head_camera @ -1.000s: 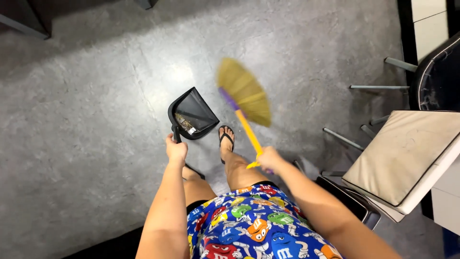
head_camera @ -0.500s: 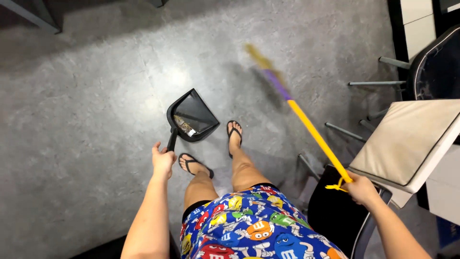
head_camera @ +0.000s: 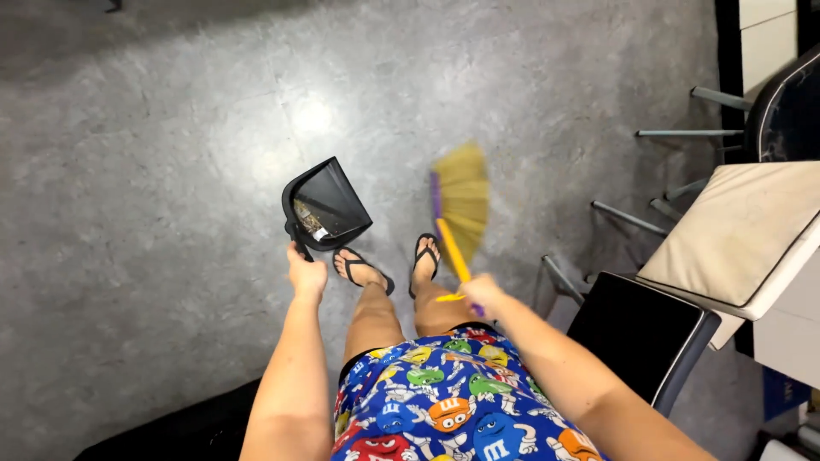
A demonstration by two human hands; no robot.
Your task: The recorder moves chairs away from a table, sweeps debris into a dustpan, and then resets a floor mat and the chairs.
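Note:
I stand on a grey floor in flip-flops. My left hand [head_camera: 306, 275] grips the handle of a black dustpan [head_camera: 326, 205], which hangs tilted just above the floor with a little debris inside. My right hand [head_camera: 483, 294] holds the yellow handle of a broom [head_camera: 459, 203]. Its straw-coloured bristles are blurred with motion and point away from me, just right of the dustpan and ahead of my right foot.
A black chair seat [head_camera: 639, 335] stands close on my right. Beyond it is a cream cushioned chair [head_camera: 736, 230] with metal legs, and a dark chair [head_camera: 786, 111] at the far right. A black object [head_camera: 171, 431] lies by my left leg.
The broom swung out to the far right half a second ago and has come back in front of my feet. The dustpan stayed in my left hand.

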